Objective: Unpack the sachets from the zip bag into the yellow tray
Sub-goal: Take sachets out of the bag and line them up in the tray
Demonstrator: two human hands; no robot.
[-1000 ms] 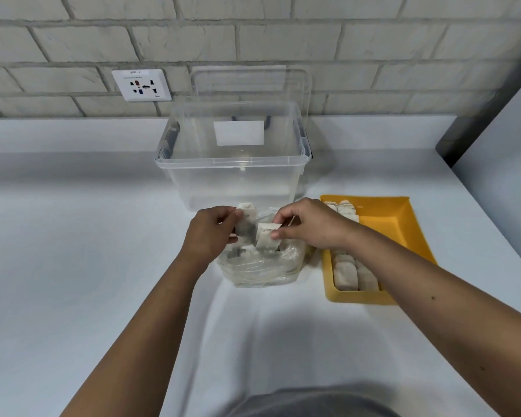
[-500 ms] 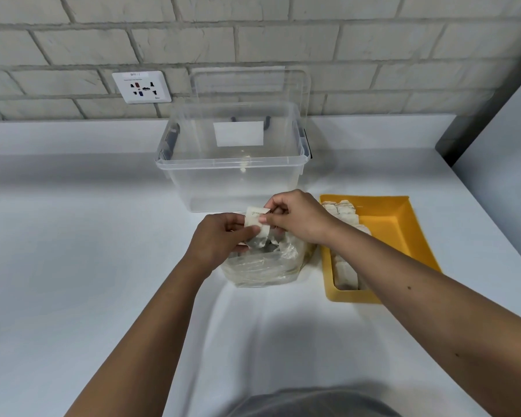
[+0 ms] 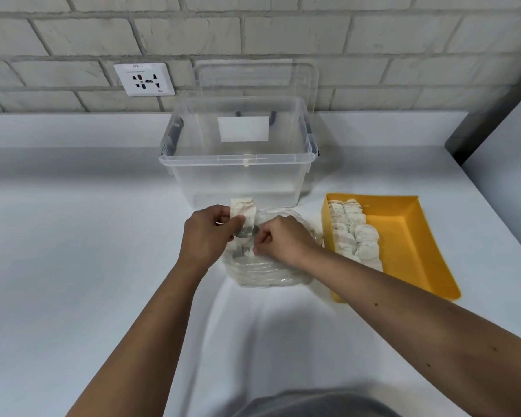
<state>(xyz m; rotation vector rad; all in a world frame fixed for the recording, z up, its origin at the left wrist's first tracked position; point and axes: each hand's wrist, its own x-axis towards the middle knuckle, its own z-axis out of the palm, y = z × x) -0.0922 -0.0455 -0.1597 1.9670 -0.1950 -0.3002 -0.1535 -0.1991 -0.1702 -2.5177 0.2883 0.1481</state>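
A clear zip bag [image 3: 265, 272] lies on the white table in front of me, with sachets dimly visible inside. My left hand [image 3: 206, 236] pinches a stack of white sachets [image 3: 243, 210] that stands up above the bag's mouth. My right hand [image 3: 283, 240] is curled at the bag's opening, its fingertips pinched on a sachet inside the bag. To the right sits the yellow tray [image 3: 403, 236], with several white sachets [image 3: 354, 233] lined in two rows along its left side.
A clear plastic storage box [image 3: 238, 176] stands just behind the bag, its lid [image 3: 256, 79] leaning on the brick wall. A wall socket [image 3: 144, 79] is at the back left. A grey panel [image 3: 509, 139] borders the table on the right.
My right hand moved from the held sachets down into the bag's mouth. My left hand stayed put, holding the sachets upright.
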